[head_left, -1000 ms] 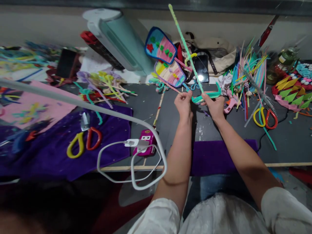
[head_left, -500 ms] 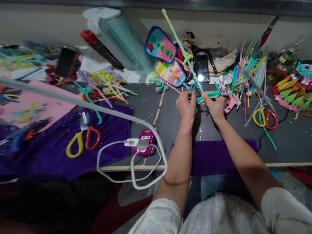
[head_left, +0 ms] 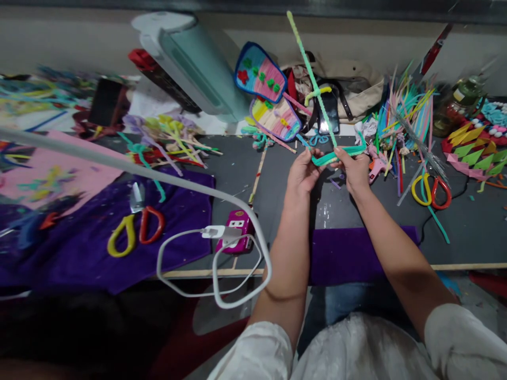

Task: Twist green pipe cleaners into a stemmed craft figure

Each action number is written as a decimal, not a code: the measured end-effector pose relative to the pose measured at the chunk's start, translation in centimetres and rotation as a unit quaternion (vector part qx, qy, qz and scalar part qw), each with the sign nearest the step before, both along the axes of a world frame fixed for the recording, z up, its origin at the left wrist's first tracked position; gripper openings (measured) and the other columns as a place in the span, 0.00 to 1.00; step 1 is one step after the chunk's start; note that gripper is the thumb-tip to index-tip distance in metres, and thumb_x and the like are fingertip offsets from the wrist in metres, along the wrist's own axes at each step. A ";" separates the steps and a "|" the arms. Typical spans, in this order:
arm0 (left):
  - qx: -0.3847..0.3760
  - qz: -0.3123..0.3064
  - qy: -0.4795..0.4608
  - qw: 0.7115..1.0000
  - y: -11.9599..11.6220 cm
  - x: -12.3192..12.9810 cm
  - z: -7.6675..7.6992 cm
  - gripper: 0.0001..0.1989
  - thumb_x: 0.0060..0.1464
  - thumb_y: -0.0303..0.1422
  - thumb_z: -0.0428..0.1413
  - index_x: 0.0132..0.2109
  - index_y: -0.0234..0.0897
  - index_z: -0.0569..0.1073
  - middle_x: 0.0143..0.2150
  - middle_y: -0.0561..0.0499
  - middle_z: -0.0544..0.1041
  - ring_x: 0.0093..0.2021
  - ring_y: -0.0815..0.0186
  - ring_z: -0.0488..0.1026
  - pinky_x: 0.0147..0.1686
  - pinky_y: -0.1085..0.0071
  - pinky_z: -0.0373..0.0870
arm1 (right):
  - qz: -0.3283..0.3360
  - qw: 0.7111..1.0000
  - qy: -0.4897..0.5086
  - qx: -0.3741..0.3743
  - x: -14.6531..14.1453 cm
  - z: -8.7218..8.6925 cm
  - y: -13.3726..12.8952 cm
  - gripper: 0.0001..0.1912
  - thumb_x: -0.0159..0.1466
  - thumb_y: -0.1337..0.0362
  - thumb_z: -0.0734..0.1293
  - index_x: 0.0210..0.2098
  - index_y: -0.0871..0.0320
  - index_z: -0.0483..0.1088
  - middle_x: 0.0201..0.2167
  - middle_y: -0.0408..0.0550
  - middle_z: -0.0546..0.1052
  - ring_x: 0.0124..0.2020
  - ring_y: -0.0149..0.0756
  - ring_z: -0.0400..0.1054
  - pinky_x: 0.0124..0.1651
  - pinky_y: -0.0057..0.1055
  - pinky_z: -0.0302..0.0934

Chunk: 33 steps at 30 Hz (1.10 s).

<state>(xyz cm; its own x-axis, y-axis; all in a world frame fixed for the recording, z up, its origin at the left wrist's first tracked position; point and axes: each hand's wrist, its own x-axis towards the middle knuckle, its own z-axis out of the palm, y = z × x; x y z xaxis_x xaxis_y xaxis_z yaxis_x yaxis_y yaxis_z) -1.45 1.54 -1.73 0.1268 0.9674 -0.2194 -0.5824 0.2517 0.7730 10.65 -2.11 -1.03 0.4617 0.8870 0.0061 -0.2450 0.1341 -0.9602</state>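
Between my hands is a bent bundle of green pipe cleaners [head_left: 327,158], its right end turned up. My right hand [head_left: 355,169] pinches the bundle with the thumb on top. A long pale green and yellow pipe cleaner [head_left: 307,59] rises from beside that thumb, with a short yellow piece [head_left: 318,94] crossing it. At the left end of the bundle, the fingers of my left hand [head_left: 301,171] are closed on it. Just behind, two flat colourful panels [head_left: 261,72] in blue, pink and yellow lie near a small blue loop [head_left: 318,138].
Yellow-and-red scissors [head_left: 143,224] rest on purple cloth at left; another pair [head_left: 431,191] lies right. A pink glue gun [head_left: 379,164] and loose pipe cleaners [head_left: 407,116] are beside my right hand. A white cable [head_left: 190,184] crosses near a magenta power socket [head_left: 236,232].
The long pipe cleaner's tip has swung to the right. The green bundle has been turned and now spans both hands. My left hand has rotated, palm more upward, and my right hand shifted slightly right.
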 end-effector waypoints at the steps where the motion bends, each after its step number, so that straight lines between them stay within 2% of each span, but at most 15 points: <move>1: -0.006 -0.003 -0.008 1.000 0.0 0.1 0.0 0.12 0.48 0.36 0.68 0.30 0.40 0.72 0.31 0.49 0.76 0.37 0.62 0.77 0.33 0.65 0.76 | 0.000 1.000 -0.002 -0.002 0.0 0.0 0.0 0.15 0.54 0.52 0.74 0.31 0.58 0.77 0.25 0.43 0.81 0.22 0.30 0.75 0.28 0.28 0.73; 7: 0.010 0.030 0.016 0.999 -0.1 0.4 0.4 0.13 0.50 0.40 0.66 0.30 0.39 0.72 0.30 0.49 0.74 0.35 0.62 0.76 0.30 0.68 0.72 | -0.002 0.998 -0.069 0.016 -0.1 -0.1 -0.2 0.17 0.57 0.49 0.71 0.32 0.58 0.77 0.26 0.44 0.81 0.23 0.32 0.76 0.27 0.27 0.70; 11: 0.053 0.060 0.069 0.994 -0.5 0.9 0.8 0.12 0.44 0.35 0.68 0.30 0.39 0.71 0.29 0.52 0.73 0.32 0.66 0.73 0.27 0.72 0.67 | -0.009 0.993 -0.111 0.029 -0.1 0.0 -0.4 0.17 0.58 0.49 0.70 0.32 0.58 0.77 0.24 0.44 0.80 0.24 0.34 0.77 0.27 0.27 0.70; 14: 0.113 0.120 0.134 0.977 -0.8 1.4 0.7 0.16 0.40 0.34 0.70 0.28 0.39 0.68 0.27 0.55 0.70 0.29 0.70 0.69 0.28 0.74 0.65 | -0.012 0.991 -0.129 0.031 -0.4 0.3 -0.8 0.16 0.58 0.50 0.71 0.31 0.58 0.78 0.22 0.44 0.80 0.24 0.34 0.77 0.28 0.28 0.70; 18: 0.143 0.178 0.211 0.950 -1.0 1.5 0.5 0.20 0.46 0.40 0.69 0.26 0.39 0.64 0.27 0.54 0.68 0.32 0.68 0.69 0.31 0.74 0.66 | -0.011 0.990 -0.135 0.041 -0.9 1.0 -1.5 0.15 0.58 0.52 0.72 0.32 0.58 0.78 0.30 0.47 0.82 0.25 0.32 0.77 0.28 0.26 0.71; 21: 0.155 0.195 0.249 0.936 -1.1 1.2 0.7 0.18 0.51 0.41 0.66 0.27 0.40 0.65 0.29 0.53 0.69 0.36 0.66 0.69 0.33 0.73 0.66 | -0.018 0.989 -0.134 0.053 -1.0 1.1 -1.7 0.15 0.57 0.52 0.72 0.33 0.57 0.77 0.36 0.48 0.83 0.25 0.30 0.76 0.28 0.25 0.72; 25: 0.178 0.241 0.281 0.912 -1.0 1.0 0.8 0.14 0.50 0.38 0.66 0.27 0.39 0.69 0.29 0.53 0.69 0.35 0.66 0.69 0.33 0.73 0.65 | -0.012 0.989 -0.138 0.053 -1.0 1.0 -1.6 0.16 0.56 0.50 0.72 0.33 0.56 0.77 0.35 0.46 0.82 0.26 0.29 0.76 0.29 0.25 0.73; 28: 0.169 0.241 0.257 0.920 -0.7 0.7 0.3 0.16 0.48 0.39 0.68 0.25 0.39 0.69 0.25 0.55 0.66 0.30 0.69 0.65 0.30 0.74 0.63 | -0.009 0.989 -0.139 0.048 -0.8 0.9 -1.5 0.16 0.56 0.50 0.72 0.33 0.57 0.78 0.34 0.46 0.83 0.26 0.30 0.77 0.28 0.25 0.72; 33: 0.092 0.161 0.152 0.971 0.1 0.1 -0.5 0.19 0.48 0.44 0.68 0.23 0.39 0.69 0.21 0.55 0.65 0.23 0.71 0.65 0.24 0.73 0.60 | -0.004 0.991 -0.128 0.026 -0.5 0.5 -1.0 0.15 0.57 0.51 0.72 0.30 0.58 0.78 0.23 0.44 0.80 0.24 0.34 0.77 0.27 0.27 0.71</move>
